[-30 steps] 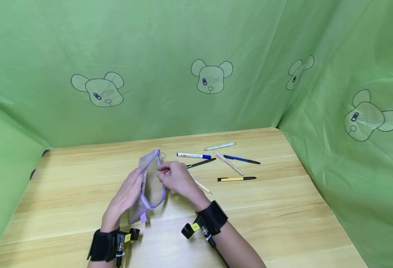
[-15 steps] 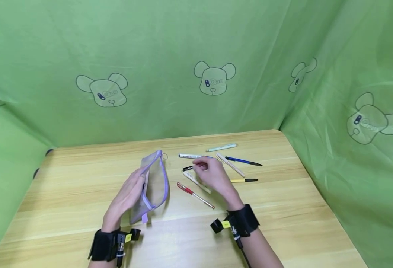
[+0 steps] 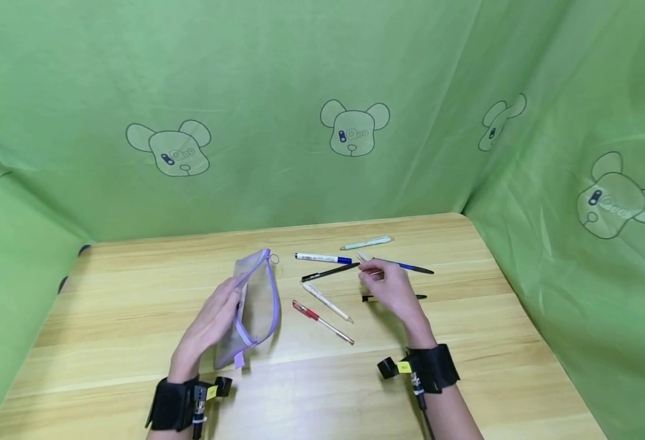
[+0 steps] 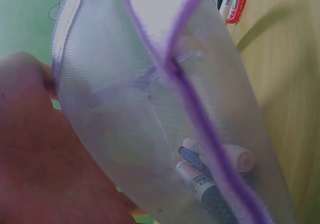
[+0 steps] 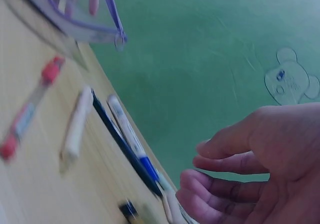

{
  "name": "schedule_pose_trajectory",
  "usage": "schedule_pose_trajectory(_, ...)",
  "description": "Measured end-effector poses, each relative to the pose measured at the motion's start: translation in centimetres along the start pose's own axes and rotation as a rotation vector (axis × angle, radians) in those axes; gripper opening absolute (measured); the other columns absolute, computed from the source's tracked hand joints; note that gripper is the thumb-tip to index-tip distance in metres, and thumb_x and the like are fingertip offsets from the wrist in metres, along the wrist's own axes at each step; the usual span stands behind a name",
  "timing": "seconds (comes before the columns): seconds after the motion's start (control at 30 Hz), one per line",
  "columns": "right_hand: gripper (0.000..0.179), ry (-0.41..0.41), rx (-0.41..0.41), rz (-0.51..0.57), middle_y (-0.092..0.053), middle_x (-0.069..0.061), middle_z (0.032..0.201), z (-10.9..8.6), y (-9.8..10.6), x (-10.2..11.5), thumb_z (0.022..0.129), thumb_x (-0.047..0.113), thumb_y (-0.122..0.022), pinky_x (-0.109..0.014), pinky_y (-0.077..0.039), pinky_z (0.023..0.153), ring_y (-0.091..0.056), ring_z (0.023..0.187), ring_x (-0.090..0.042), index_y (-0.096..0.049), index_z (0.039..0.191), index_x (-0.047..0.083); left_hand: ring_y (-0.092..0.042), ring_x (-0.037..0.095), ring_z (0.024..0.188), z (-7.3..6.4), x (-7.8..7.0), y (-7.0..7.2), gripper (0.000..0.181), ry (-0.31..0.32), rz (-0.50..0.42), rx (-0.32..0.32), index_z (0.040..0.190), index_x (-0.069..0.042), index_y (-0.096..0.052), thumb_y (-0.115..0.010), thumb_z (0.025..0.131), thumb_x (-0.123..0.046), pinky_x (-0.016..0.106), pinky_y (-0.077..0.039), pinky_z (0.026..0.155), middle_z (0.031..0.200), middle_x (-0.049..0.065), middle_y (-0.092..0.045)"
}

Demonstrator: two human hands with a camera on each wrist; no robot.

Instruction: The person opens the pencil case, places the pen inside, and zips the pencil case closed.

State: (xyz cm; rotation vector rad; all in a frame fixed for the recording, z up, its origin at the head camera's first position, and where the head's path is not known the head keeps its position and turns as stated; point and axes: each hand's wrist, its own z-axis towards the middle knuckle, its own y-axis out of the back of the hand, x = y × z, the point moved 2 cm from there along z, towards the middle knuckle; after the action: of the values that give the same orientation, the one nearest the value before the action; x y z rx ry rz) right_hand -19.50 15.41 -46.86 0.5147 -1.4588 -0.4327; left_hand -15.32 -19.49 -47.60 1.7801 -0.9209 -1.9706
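Observation:
My left hand (image 3: 209,315) holds a translucent pencil pouch (image 3: 259,299) with purple edging by its left side, the pouch standing with its mouth spread. In the left wrist view, a white-banded marker (image 4: 200,183) and other pens show inside it. Over the right part of the scattered pens hovers my right hand (image 3: 394,290), fingers loosely bent; the right wrist view shows nothing between them. Partly hidden by this hand are a pale pink pen (image 3: 362,255), a blue pen (image 3: 410,267) and a yellow-and-black pen (image 3: 421,297).
Between the hands lie a red-capped pen (image 3: 322,321), a white patterned pen (image 3: 328,302), a black pen (image 3: 330,272) and a blue-capped marker (image 3: 322,258). A light teal pen (image 3: 366,242) lies farther back. Green cloth walls (image 3: 267,177) surround the wooden table (image 3: 113,293).
My right hand has moved from the pouch's mouth rightward over the pens, uncovering the red-capped, white and black pens. My left hand stays on the pouch.

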Motion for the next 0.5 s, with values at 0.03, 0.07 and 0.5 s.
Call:
schedule_pose_trajectory(0.03,0.026,-0.002,-0.003,-0.019,-0.071,-0.013,0.097,0.0,0.4,-0.3,0.09,0.009,-0.068,-0.041,-0.058,0.077,-0.065,0.089,-0.027,-0.071,0.112,-0.003,-0.053,0.035,0.099,0.0,0.0,0.0,0.049,-0.003,0.002,-0.001,0.15,0.003,-0.036,-0.023,0.109,-0.02,0.054,-0.049,0.081,0.122,0.027,-0.053)
schedule_pose_trajectory(0.07,0.026,-0.002,-0.008,-0.042,-0.071,-0.012,0.096,0.0,0.8,-0.7,0.09,0.009,-0.068,-0.041,-0.058,0.077,-0.065,0.088,-0.026,-0.07,0.113,-0.002,-0.052,0.031,0.09,0.0,0.0,0.0,0.047,0.0,0.001,-0.004,0.148,0.002,-0.039,-0.023,0.108,-0.019,0.048,-0.049,0.074,0.112,0.024,-0.055)
schedule_pose_trajectory(0.5,0.031,-0.002,-0.009,-0.257,-0.067,-0.022,0.109,-1.0,5.3,-4.7,0.088,0.005,-0.069,-0.054,-0.052,0.086,-0.062,0.101,-0.037,-0.067,0.118,-0.002,-0.043,0.022,0.069,0.3,-0.1,0.1,0.045,-0.023,-0.009,-0.011,0.146,0.001,-0.042,-0.023,0.108,-0.016,0.033,-0.043,0.058,0.086,0.016,-0.05)
